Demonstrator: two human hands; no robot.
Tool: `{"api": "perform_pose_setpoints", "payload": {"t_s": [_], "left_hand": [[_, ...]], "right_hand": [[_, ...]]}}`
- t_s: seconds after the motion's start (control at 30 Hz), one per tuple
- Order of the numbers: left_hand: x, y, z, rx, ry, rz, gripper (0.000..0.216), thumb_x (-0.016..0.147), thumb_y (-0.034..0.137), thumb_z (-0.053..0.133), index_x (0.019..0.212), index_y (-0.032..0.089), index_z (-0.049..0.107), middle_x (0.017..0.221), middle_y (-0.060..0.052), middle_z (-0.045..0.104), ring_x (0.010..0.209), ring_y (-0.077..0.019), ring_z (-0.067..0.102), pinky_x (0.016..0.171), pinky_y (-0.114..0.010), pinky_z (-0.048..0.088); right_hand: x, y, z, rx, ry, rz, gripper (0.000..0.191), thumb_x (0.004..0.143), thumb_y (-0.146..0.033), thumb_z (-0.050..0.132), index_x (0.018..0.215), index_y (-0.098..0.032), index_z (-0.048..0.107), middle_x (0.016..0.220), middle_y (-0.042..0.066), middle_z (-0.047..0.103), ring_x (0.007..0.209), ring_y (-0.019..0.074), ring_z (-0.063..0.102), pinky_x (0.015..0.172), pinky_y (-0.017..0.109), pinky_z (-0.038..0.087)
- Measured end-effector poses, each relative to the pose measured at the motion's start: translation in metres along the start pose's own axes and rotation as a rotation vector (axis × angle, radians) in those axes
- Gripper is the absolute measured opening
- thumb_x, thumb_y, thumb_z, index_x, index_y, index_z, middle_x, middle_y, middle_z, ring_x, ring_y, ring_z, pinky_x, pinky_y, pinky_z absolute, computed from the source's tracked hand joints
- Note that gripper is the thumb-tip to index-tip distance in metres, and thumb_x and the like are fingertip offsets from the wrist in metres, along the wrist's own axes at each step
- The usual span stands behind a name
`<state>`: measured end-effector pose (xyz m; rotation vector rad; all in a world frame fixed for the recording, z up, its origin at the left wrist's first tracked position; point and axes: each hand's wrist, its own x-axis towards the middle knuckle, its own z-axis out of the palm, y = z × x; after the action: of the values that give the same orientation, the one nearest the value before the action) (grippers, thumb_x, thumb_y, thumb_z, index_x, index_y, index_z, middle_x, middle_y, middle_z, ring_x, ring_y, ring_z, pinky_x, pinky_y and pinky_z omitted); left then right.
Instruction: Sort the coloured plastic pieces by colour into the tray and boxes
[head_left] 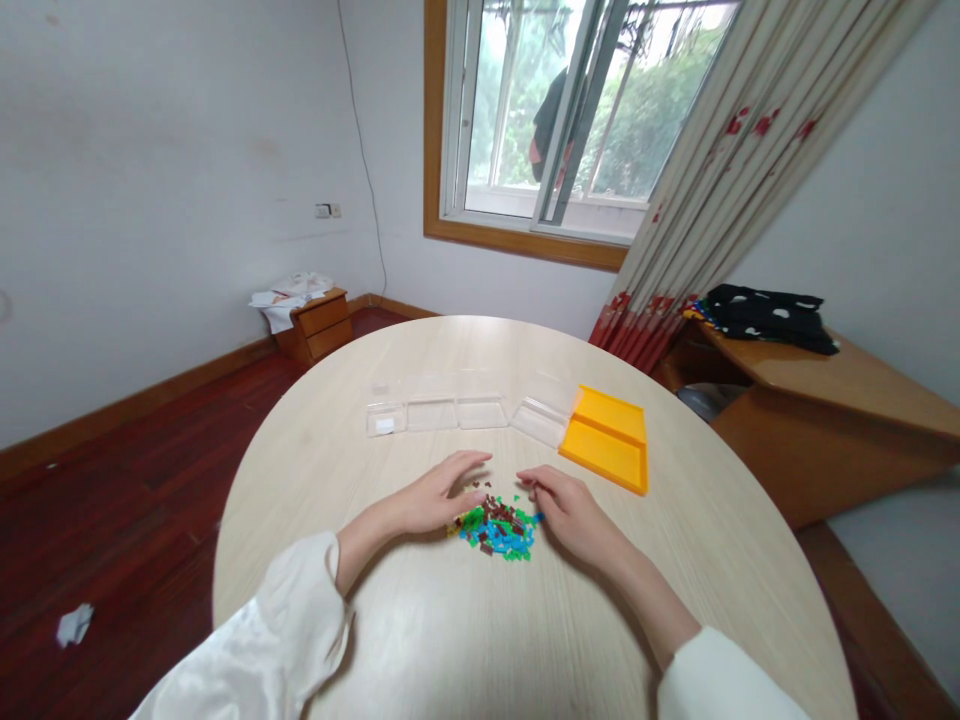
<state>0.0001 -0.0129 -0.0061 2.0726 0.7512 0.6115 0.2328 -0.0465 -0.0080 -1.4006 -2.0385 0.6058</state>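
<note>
A small heap of tiny plastic pieces (pixel 501 528), brown, green, blue and a few yellow, lies on the round table between my hands. My left hand (pixel 442 492) is at the heap's left side, its fingers stretched out and apart from the thumb, which reaches over the edge of the pieces. On the right side, my right hand (pixel 571 510) has its fingers curled in close together beside the heap. Whatever may be between those fingertips is too small to make out. Some blue pieces lie right by its fingers.
Beyond the heap, clear plastic boxes (pixel 431 416) stand in a row with lids raised. To their right is an open yellow case (pixel 606 455). The pale round table (pixel 337 440) has a curved edge. A wooden desk (pixel 795 385) with dark cloth (pixel 772 315) stands right.
</note>
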Motion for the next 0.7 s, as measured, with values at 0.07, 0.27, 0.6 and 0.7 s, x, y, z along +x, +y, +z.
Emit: {"api": "perform_pose_setpoints", "payload": {"t_s": [0.07,0.27,0.6,0.7], "left_hand": [[0.001,0.002,0.003,0.004,-0.050,-0.058,0.055,0.093,0.046,0.035,0.139,0.017,0.030,0.144,-0.016,0.036,0.132,-0.0230,0.034,0.113,-0.047,0.017],[0.001,0.004,0.009,-0.029,-0.141,-0.103,0.058,0.093,0.050,0.031,0.140,0.016,0.030,0.143,-0.015,0.039,0.135,-0.0232,0.031,0.114,-0.048,0.014],[-0.001,0.007,0.015,-0.033,-0.165,-0.072,0.059,0.089,0.044,0.046,0.138,0.015,0.034,0.140,-0.016,0.042,0.127,-0.0241,0.042,0.109,-0.044,0.029],[-0.001,0.008,0.019,0.012,-0.158,-0.085,0.062,0.086,0.042,0.052,0.138,0.015,0.034,0.143,-0.017,0.039,0.130,-0.0256,0.038,0.110,-0.045,0.027]], "right_hand": [[0.000,0.004,0.002,-0.020,-0.011,0.023,0.033,0.080,-0.010,0.038,0.097,-0.017,0.066,0.093,0.009,0.069,0.087,0.0185,0.062,0.081,0.035,0.049],[-0.001,-0.003,0.008,-0.014,-0.054,0.019,0.037,0.077,-0.006,0.036,0.095,-0.015,0.067,0.093,0.009,0.069,0.086,0.0175,0.063,0.079,0.032,0.049],[-0.003,0.015,-0.020,0.075,-0.098,0.339,0.025,0.068,-0.007,0.037,0.070,-0.017,0.060,0.059,0.000,0.059,0.054,0.0126,0.056,0.054,0.024,0.043],[-0.005,0.010,-0.016,0.266,-0.171,0.450,0.022,0.067,-0.006,0.036,0.069,-0.017,0.055,0.053,-0.002,0.055,0.044,0.0102,0.052,0.045,0.021,0.041]]}}
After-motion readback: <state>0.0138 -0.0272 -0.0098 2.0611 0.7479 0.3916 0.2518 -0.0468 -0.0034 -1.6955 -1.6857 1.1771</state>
